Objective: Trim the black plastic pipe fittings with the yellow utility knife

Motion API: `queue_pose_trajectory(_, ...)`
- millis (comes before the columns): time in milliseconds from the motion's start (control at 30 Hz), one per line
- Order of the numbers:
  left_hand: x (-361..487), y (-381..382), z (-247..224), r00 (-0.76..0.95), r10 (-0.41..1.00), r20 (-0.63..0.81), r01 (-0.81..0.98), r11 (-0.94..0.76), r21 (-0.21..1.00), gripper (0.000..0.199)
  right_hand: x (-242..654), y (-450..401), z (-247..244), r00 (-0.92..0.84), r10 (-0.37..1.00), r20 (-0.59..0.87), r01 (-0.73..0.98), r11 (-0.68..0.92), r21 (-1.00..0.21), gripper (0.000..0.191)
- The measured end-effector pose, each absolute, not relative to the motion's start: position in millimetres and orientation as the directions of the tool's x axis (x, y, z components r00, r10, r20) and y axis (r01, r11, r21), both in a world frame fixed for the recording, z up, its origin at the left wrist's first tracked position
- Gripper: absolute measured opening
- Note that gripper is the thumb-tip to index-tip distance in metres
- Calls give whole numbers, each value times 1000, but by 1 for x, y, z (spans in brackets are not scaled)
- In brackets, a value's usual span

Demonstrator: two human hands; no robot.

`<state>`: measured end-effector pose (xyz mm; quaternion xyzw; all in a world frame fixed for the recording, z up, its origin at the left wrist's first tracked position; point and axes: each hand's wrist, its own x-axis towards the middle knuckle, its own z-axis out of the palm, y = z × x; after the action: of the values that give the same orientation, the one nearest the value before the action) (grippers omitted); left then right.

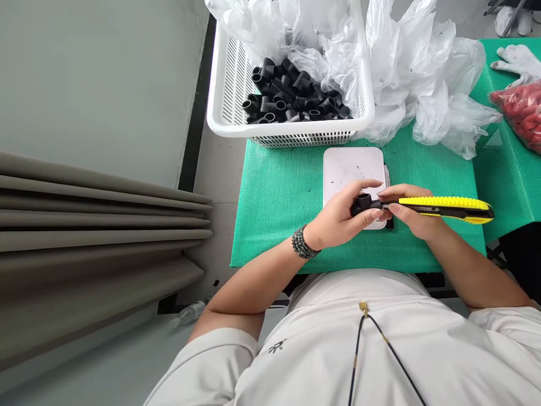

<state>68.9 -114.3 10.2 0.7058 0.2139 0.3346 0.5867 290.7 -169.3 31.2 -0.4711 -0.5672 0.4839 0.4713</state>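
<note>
**Black pipe fitting and yellow utility knife held together over the green mat**

The left hand [338, 219] wraps narrowly around the black pipe fitting [362, 205], gripping it in the fingers and thumb over the middle of the green mat [274, 225]. The right hand [412, 217] closes on the yellow utility knife [443, 209], whose handle points away past the mat's right side. The knife's front end meets the fitting, but fingers hide the blade. Under both hands, a white board [353, 166] lies on the mat. Beyond the mat's far edge sits a white basket [291, 128] full of more black pipe fittings [291, 93], with a clear plastic bag [426, 84] in and beside it. A beaded bracelet [302, 242] circles the left wrist.
</note>
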Motion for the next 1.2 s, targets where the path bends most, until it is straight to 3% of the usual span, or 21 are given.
queue_pose_trajectory(267, 70, -118, 7, 714, 665, 218, -39, -273, 961, 63, 297, -170, 23, -122, 991, 61, 142, 79, -987, 30)
queue_pose_trajectory(467, 71, -117, 9, 584, 747, 317, 140, -477, 868, 51, 295, -168, 17, -73, 997, 0, -61, -4, -998, 32)
queue_pose_trajectory(733, 71, -117, 8, 524, 763, 378, 215, -549, 808, 40, 292, -162, 24, 33, 996, -87, -166, -80, -983, 43)
queue_pose_trajectory(1033, 64, -114, 6, 607, 717, 344, 280, -598, 751, 57, 291, -164, 30, 5, 994, -107, -180, -104, -978, 41)
queue_pose_trajectory(1200, 64, -114, 8, 609, 718, 337, 290, -597, 748, 53, 292, -164, 30, 7, 996, -91, -160, -89, -983, 41)
